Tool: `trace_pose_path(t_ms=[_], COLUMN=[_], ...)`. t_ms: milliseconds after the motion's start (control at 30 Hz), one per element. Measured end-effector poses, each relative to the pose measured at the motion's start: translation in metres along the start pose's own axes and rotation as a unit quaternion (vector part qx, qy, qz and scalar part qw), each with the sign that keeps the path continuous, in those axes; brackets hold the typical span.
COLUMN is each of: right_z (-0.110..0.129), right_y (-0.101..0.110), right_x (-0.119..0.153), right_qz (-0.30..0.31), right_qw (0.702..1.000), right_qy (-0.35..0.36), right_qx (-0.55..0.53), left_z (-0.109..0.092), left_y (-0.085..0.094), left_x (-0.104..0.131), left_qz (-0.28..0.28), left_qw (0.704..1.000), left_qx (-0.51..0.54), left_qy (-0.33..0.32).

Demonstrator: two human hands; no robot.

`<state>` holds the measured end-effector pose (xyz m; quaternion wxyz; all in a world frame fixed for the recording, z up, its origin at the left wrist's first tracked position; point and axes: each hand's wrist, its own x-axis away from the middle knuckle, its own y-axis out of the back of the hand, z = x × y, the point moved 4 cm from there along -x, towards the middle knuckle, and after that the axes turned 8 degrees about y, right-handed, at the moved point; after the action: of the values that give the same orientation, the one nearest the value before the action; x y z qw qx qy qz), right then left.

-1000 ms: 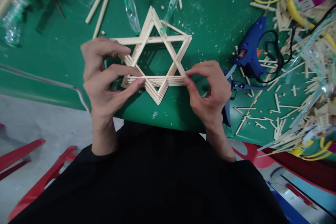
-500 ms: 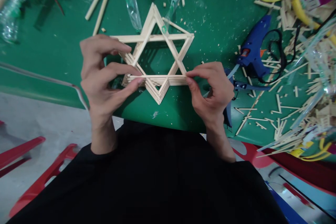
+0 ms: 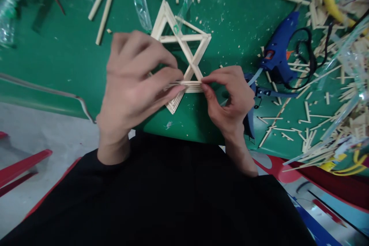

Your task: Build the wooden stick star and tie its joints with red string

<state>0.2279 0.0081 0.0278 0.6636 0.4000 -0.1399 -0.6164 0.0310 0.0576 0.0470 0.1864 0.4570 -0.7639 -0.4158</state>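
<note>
A six-pointed star frame [image 3: 188, 55] of stacked thin wooden sticks rests on the green table close to me. My left hand [image 3: 141, 73] reaches across its left part, thumb and index finger pinching the near horizontal stack of sticks around its middle. Behind this hand the star's left point is hidden. At the right end of the same stack, my right hand [image 3: 230, 94] pinches the sticks between thumb and index finger. One loose-looking thin stick [image 3: 190, 25] slants beside the star's upper right side.
A blue glue gun [image 3: 279, 52] lies right of my right hand, with blue-handled pliers [image 3: 250, 123] below it. Stick offcuts [image 3: 311, 119] and yellow cable [image 3: 331, 4] cover the right side. Two round sticks [image 3: 105, 5] and plastic wrappers [image 3: 140, 0] lie behind. The green table [image 3: 72, 57] ends near my body.
My left hand has slid right along the near stack, from its left end to its middle, now covering the star's left side. The right hand keeps its pinch at the right end.
</note>
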Motion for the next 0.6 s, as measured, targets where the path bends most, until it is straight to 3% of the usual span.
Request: trace_pose_path(t_ms=[133, 300, 500, 600], right_z=[0.002, 0.004, 0.005, 0.006], right_y=[0.001, 0.000, 0.003, 0.003], right_x=[-0.001, -0.002, -0.002, -0.001], right_qz=[-0.010, 0.005, -0.037, -0.032], right_qw=[1.000, 1.000, 0.997, 0.997], right_qy=[0.018, 0.014, 0.053, 0.047], right_qx=[-0.015, 0.000, -0.033, -0.043], left_z=[-0.011, -0.016, -0.022, -0.027], left_y=[-0.013, -0.017, -0.015, -0.013], left_x=[-0.018, -0.027, -0.036, -0.038], left_qz=[0.076, 0.083, 0.115, 0.115], left_qw=[0.997, 0.995, 0.993, 0.993], left_qx=[-0.011, -0.028, 0.018, 0.000], left_qy=[-0.009, -0.043, 0.020, 0.011])
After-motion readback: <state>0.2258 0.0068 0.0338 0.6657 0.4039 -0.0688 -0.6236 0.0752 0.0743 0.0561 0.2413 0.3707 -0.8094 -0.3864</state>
